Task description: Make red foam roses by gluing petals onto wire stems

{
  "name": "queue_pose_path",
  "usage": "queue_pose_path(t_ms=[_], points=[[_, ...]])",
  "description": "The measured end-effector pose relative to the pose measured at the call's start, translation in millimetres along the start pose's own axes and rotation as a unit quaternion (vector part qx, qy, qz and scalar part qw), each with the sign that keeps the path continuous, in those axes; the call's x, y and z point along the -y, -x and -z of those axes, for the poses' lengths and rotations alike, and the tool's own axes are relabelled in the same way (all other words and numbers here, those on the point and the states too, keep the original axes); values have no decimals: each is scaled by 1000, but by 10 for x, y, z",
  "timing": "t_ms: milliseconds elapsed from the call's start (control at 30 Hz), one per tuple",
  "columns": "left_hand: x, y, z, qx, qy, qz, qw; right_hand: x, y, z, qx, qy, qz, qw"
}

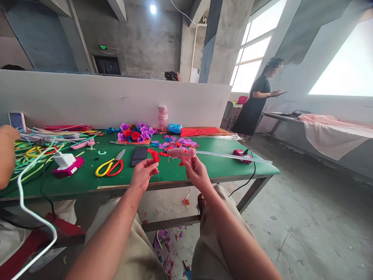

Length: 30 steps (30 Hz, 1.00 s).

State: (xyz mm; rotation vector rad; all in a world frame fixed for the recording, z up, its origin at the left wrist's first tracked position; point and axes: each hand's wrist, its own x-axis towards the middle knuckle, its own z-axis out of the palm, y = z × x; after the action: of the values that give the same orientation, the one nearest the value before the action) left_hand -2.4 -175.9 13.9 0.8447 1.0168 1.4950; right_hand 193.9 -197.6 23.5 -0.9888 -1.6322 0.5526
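Between the fingertips of my left hand (pixel 145 171) is a small red paper flower piece (pixel 154 156), pinched upright. My right hand (pixel 197 171) is wrapped round a pink glue gun (pixel 184 153), its nozzle pointing left toward the red piece. A long clear glue stick (pixel 233 156) runs out of the gun's back to the right. Just behind my left hand lies a dark phone (pixel 139 156). Scissors (pixel 112 166) with one yellow and one red handle rest to its left. Loose purple, red and blue paper petals (pixel 177 143) are scattered behind the gun.
Purple, red and blue paper flowers (pixel 136 133) are piled near a pink bottle (pixel 162 118). Power adapters (pixel 67 165) (pixel 242 156) sit left and right, with trailing cords. Coloured stems (pixel 55 136) cover the left end. Another person's arm (pixel 7 155) reaches in there; a person (pixel 259 97) stands far right.
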Motion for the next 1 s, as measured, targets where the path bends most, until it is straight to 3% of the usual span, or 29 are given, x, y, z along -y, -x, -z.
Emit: queue_pose_path(t_ms=[467,1000], points=[[22,5,-10,-3,-13,-9,1000,30,43,15,31,83,18,996],[3,42,-43,-3,-20,-10,1000,71,60,-18,54,106,15,993]])
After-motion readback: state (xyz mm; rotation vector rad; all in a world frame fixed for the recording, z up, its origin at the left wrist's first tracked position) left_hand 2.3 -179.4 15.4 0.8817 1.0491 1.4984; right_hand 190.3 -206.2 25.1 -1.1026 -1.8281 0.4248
